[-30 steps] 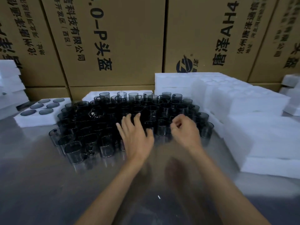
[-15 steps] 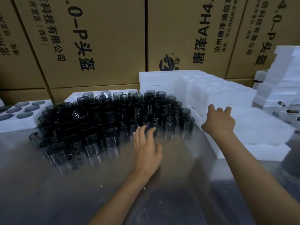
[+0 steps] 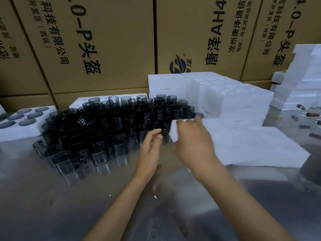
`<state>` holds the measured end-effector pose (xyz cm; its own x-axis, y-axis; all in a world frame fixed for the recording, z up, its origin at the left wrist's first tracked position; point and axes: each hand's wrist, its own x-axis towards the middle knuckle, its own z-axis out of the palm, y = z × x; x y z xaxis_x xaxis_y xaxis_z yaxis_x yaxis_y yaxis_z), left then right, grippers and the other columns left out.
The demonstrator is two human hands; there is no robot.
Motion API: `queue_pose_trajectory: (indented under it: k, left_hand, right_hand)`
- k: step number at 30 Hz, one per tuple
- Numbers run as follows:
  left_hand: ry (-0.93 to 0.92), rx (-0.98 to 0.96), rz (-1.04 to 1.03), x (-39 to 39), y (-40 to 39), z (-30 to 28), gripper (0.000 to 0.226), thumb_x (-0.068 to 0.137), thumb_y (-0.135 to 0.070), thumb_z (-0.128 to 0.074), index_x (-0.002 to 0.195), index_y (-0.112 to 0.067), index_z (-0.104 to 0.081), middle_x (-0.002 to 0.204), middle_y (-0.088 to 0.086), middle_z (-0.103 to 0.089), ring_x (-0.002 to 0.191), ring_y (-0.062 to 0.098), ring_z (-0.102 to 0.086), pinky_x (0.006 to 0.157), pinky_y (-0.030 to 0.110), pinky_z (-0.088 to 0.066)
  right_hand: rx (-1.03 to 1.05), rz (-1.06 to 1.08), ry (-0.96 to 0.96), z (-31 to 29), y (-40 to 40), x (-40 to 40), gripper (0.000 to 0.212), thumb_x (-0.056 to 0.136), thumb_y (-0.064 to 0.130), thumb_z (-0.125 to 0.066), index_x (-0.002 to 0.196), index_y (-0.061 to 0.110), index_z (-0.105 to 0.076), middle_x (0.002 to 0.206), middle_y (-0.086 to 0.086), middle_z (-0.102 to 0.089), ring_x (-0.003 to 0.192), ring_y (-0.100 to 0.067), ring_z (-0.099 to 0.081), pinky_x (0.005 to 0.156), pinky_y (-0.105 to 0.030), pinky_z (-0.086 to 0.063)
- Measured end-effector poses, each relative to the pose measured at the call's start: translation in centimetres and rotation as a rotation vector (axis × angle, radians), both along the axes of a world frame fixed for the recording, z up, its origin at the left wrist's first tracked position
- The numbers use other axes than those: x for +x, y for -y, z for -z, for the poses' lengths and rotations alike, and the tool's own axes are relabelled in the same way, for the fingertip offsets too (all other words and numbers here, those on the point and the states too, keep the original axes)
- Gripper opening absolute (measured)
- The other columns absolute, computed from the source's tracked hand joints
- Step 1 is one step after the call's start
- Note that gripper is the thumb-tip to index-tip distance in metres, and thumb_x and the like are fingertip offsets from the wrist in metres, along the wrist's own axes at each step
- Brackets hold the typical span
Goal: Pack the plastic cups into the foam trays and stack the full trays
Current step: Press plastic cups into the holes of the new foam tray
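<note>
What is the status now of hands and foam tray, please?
Right hand grips foam tray by its corner. Left hand curled beside, empty. Plastic cups crowd the tray's left.

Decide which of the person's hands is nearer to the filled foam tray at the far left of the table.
Left. The left hand hovers at the near right edge of the cup cluster, well right of the filled foam tray; the right hand is farther right, gripping a foam sheet.

Printed cardboard boxes [image 3: 104, 40] stacked behind reflective metal table [image 3: 52, 206].
</note>
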<state>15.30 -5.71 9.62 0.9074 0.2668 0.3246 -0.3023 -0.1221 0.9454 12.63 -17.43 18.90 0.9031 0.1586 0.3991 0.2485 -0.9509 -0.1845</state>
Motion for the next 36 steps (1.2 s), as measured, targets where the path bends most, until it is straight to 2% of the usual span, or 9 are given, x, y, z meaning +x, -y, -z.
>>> queue_pose_trajectory:
  k: [4,8,13,17,20,24,28,33,36]
  left_hand:
    - [-0.168,-0.517,0.362,0.0,-2.5,-1.0,0.017,0.085,-0.033,-0.062,0.080,-0.022,-0.073,0.077,-0.006,-0.068,0.070,0.006,-0.063,0.070,0.024,-0.049]
    - [-0.342,-0.486,0.293,-0.3,-5.6,-1.2,0.022,0.087,-0.020,-0.062,0.066,-0.022,-0.068,0.056,-0.008,-0.058,0.050,0.005,-0.058,0.048,0.017,-0.047]
    - [-0.338,-0.160,0.128,-1.2,-7.9,-0.7,0.019,0.092,-0.011,-0.055,0.093,-0.014,-0.074,0.089,-0.001,-0.075,0.088,0.011,-0.070,0.076,0.022,-0.053]
    - [-0.374,-0.151,0.026,-1.3,-8.7,-1.1,0.024,0.090,-0.013,-0.053,0.101,-0.011,-0.074,0.106,0.010,-0.074,0.109,0.025,-0.066,0.102,0.042,-0.049]
    - [-0.388,-0.046,-0.003,-1.1,-9.4,-1.2,0.023,0.092,-0.012,-0.053,0.102,-0.017,-0.073,0.099,0.005,-0.075,0.105,0.026,-0.068,0.101,0.045,-0.050]
    - [-0.297,0.320,-0.191,-1.4,-10.3,-1.4,0.017,0.096,-0.022,-0.056,0.101,-0.026,-0.072,0.094,-0.005,-0.073,0.096,0.017,-0.067,0.091,0.042,-0.053]
    - [-0.184,0.647,-0.491,-2.0,-11.7,-2.2,0.018,0.093,-0.020,-0.057,0.102,-0.024,-0.071,0.078,-0.008,-0.071,0.082,0.022,-0.066,0.078,0.040,-0.055]
    - [-0.248,1.176,-0.508,-1.6,-12.8,-1.4,0.033,0.089,-0.023,-0.064,0.122,-0.024,-0.067,0.115,0.001,-0.051,0.113,0.023,-0.036,0.097,0.035,-0.031]
    - [-0.251,1.218,-0.506,-1.6,-12.8,-0.5,0.025,0.090,-0.027,-0.065,0.115,-0.028,-0.069,0.125,0.001,-0.045,0.119,0.022,-0.031,0.097,0.034,-0.025]
  right_hand:
    - [0.006,-0.175,-0.071,1.9,-5.2,-1.7,0.035,0.087,0.010,-0.061,0.122,0.009,-0.057,0.117,-0.010,-0.057,0.127,-0.027,-0.034,0.076,-0.026,-0.033]
    - [0.126,-0.243,-0.186,2.9,-8.1,-2.7,0.003,0.085,0.010,-0.056,0.087,0.008,-0.057,0.088,-0.009,-0.053,0.125,-0.029,-0.038,0.069,-0.030,-0.036]
    - [0.176,-0.355,-0.243,4.4,-9.0,-1.6,0.014,0.088,0.017,-0.053,0.092,0.007,-0.061,0.081,-0.003,-0.049,0.120,-0.026,-0.040,0.068,-0.032,-0.036]
    - [0.344,-0.461,-0.431,4.7,-8.2,0.1,0.019,0.089,0.027,-0.057,0.097,0.015,-0.070,0.089,-0.002,-0.065,0.108,-0.018,-0.045,0.077,-0.032,-0.044]
    - [0.467,-0.489,-0.455,4.9,-7.5,1.3,0.021,0.089,0.031,-0.060,0.096,0.021,-0.076,0.096,0.000,-0.072,0.100,-0.015,-0.050,0.087,-0.031,-0.046]
    - [0.201,-0.389,-0.275,5.6,-5.8,3.2,0.029,0.091,0.031,-0.059,0.118,0.029,-0.068,0.123,0.007,-0.059,0.121,-0.016,-0.037,0.096,-0.031,-0.025]
    - [0.352,-0.491,-0.434,6.8,-4.8,3.9,0.027,0.093,0.018,-0.057,0.116,0.026,-0.067,0.123,0.010,-0.043,0.119,-0.011,-0.036,0.094,-0.018,-0.034]
    - [0.420,-0.505,-0.402,7.3,-5.4,4.1,0.028,0.093,0.009,-0.054,0.116,0.021,-0.066,0.118,0.008,-0.043,0.114,-0.009,-0.040,0.077,-0.012,-0.038]
    - [0.474,-0.475,-0.394,7.5,-5.8,4.2,0.025,0.092,0.010,-0.056,0.112,0.021,-0.067,0.117,0.009,-0.045,0.112,-0.009,-0.043,0.080,-0.014,-0.037]
